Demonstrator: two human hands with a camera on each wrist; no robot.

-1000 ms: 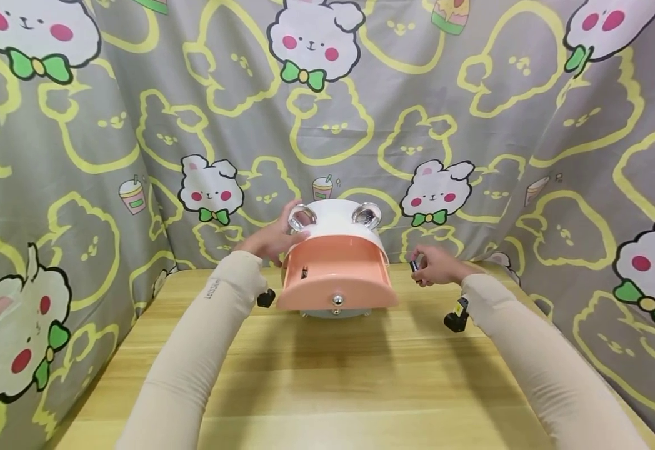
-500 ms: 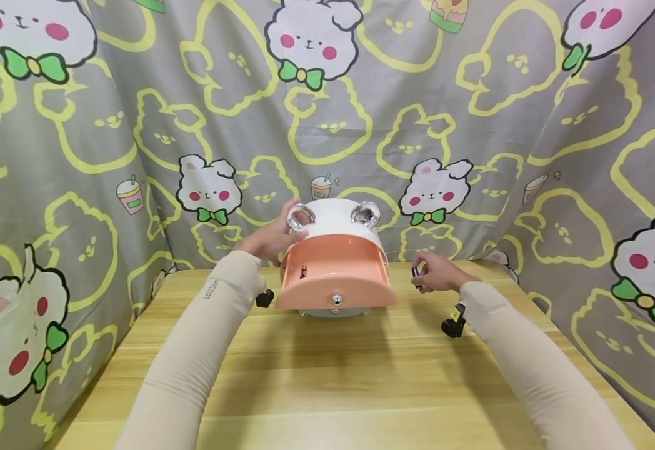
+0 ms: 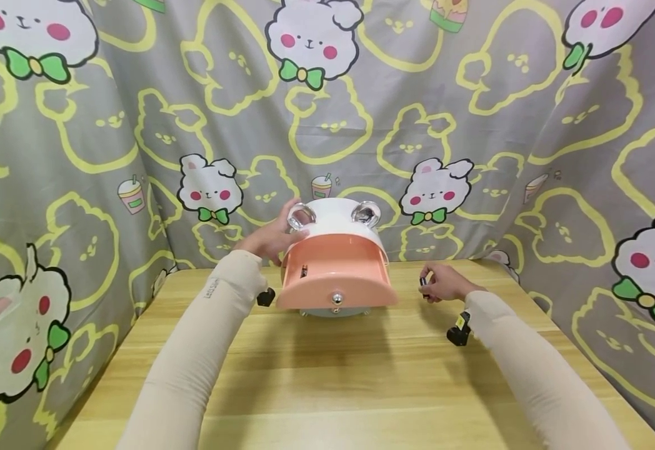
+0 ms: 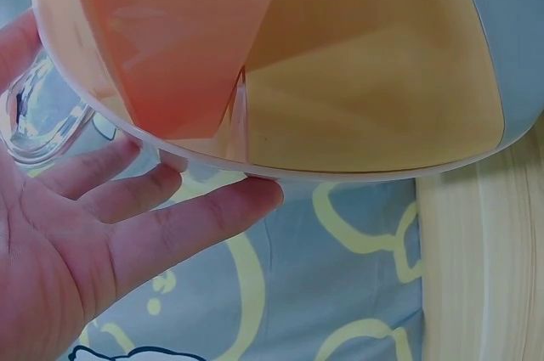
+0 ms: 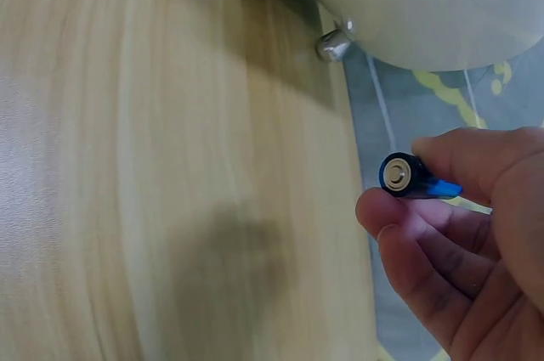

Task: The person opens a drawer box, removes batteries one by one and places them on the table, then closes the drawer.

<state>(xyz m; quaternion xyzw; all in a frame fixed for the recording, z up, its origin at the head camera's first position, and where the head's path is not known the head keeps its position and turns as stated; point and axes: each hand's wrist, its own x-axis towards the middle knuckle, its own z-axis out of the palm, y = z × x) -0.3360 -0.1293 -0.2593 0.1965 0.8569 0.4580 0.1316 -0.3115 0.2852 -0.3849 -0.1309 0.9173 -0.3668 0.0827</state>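
In the head view a white storage box [image 3: 333, 215] with two clear ear-shaped loops stands on the table, its orange drawer [image 3: 335, 290] pulled out. One small dark battery [image 3: 304, 271] lies at the drawer's left side. My left hand [image 3: 274, 240] holds the box's upper left side, thumb in front by the ear, and the left wrist view shows its fingers along the rim [image 4: 297, 176]. To the right of the box, my right hand [image 3: 445, 283] pinches a blue and black battery [image 5: 397, 176] between thumb and fingertips, its end facing the right wrist camera.
The wooden table [image 3: 327, 387] runs up to a grey curtain [image 3: 333, 125] with bunny prints behind and at both sides. Silver feet [image 5: 333, 45] carry the box. Black wrist cameras [image 3: 459, 331] hang below the sleeves.
My right hand has moved a little to the right, away from the box, with the battery still pinched. My left hand and the box have stayed in place.
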